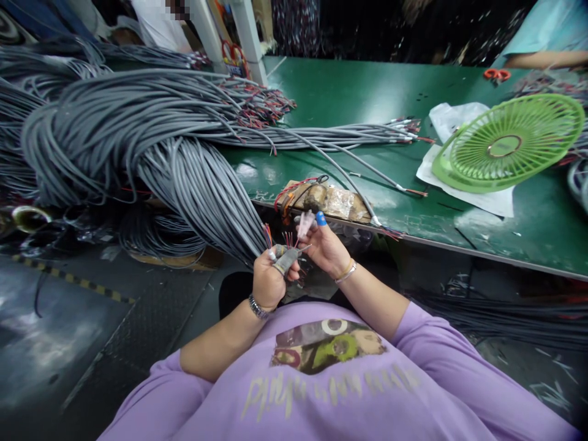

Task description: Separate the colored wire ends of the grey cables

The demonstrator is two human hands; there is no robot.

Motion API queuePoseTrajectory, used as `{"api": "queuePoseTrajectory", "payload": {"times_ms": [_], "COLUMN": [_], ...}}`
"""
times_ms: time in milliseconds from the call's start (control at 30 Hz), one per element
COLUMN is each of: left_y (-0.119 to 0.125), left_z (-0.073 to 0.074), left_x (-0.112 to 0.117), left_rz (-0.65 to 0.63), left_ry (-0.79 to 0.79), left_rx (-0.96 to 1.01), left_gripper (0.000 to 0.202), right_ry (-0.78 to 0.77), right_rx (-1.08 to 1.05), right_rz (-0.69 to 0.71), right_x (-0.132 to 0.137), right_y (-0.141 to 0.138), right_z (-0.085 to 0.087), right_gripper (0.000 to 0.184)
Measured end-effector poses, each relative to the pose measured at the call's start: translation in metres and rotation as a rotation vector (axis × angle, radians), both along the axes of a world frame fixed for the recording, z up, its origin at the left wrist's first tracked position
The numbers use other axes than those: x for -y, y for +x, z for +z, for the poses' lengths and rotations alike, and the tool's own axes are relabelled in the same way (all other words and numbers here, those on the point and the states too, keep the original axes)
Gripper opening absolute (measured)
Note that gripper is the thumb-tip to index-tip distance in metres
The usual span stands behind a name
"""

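In front of my chest, my left hand [269, 280] is closed around a grey wrapped piece [285, 260]. Thin coloured wires [288, 239] fan upward beside it. Just to the right, my right hand [328, 250] has its palm turned up and its fingers curled in. A blue cover [320, 218] sits on one fingertip. At its other fingertips is a blurred whitish-pink patch [305, 225]; whatever they pinch there cannot be made out. A thick bundle of grey cables [197, 190] droops from the bench towards my left hand.
The green bench [331, 79] carries more grey cables [321, 136] with stripped ends. A taped wooden block [337, 202] sits at its near edge. To the right are a green fan [509, 144], white plastic [459, 116] and red-handled scissors [497, 75]. Another person's sleeve [551, 27] shows at the back.
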State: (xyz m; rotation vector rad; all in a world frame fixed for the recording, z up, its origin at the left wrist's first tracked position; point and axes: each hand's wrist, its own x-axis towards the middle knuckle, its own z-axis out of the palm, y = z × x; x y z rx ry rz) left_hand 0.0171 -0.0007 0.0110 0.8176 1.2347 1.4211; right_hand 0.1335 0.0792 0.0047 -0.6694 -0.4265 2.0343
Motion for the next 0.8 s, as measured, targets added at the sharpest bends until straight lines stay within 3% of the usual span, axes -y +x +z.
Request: {"api": "queuePoseTrajectory", "payload": {"times_ms": [167,400,567,800], "left_y": [-0.005,-0.012,-0.01,-0.004], "left_z": [0.006,0.006,0.0,0.004], "left_x": [0.004,-0.002,-0.003,-0.002], "left_rz": [-0.015,-0.007,0.035,0.0], "left_ry": [-0.027,-0.103,-0.104,-0.075], "left_rx": [0.061,0.11,0.092,0.038], "left_gripper": [0.025,0.024,0.026,0.029], "right_ry": [0.089,0.192,0.192,0.155], "right_rx": [0.014,0.112,0.156,0.121], "right_rz": [0.08,-0.005,-0.001,-0.005], "right_x": [0.001,0.006,0.006,-0.002], "right_y": [0.004,0.002,0.002,-0.002], "right_z": [0.0,0.002,0.007,-0.003], "right_gripper": [0.036,0.034,0.04,0.039]}}
